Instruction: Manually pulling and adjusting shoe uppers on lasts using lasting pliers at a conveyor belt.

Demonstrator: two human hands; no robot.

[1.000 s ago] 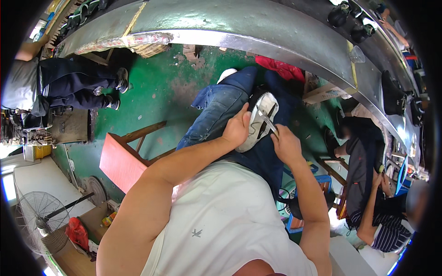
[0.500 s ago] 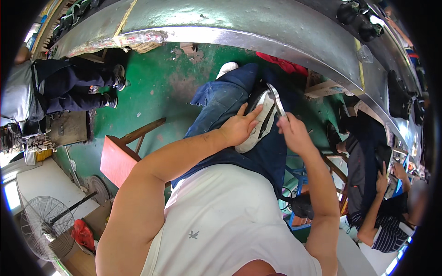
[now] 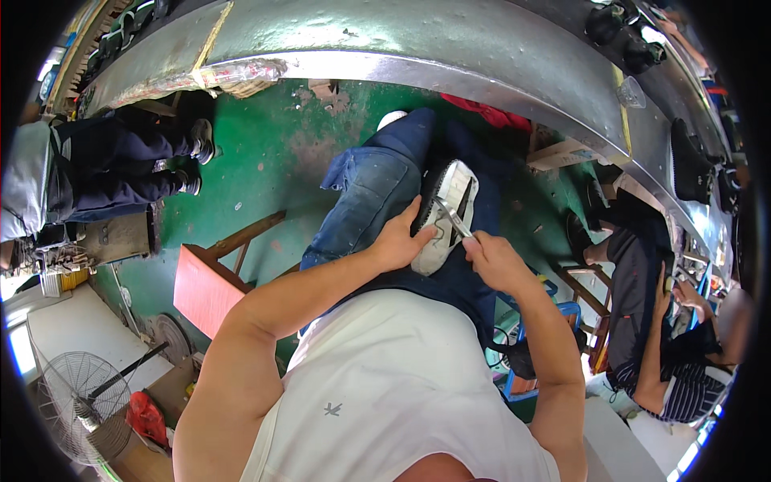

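A shoe (image 3: 459,186) lies across my lap on the dark blue cloth, its cream-white sole with black sections facing up. My left hand (image 3: 401,238) grips its left edge, thumb on the sole and fingers running along the side. In my right hand (image 3: 491,259) is a slim silver metal tool (image 3: 455,218). The tool slants up and left over the middle of the sole, its far end close to or touching it; the exact contact cannot be made out. My right fingers are closed round its near end.
A long metal workbench (image 3: 450,72) crosses ahead, with dark shoes (image 3: 614,28) on it at the right. A pink-topped stool (image 3: 205,285) and a wire fan (image 3: 80,402) stand at left. One person (image 3: 120,165) is at far left, another (image 3: 650,321) sits at right.
My right hand and the tool have moved down and left, from the sole's upper right edge to its middle. My left hand has shifted slightly down and left to the shoe's edge.
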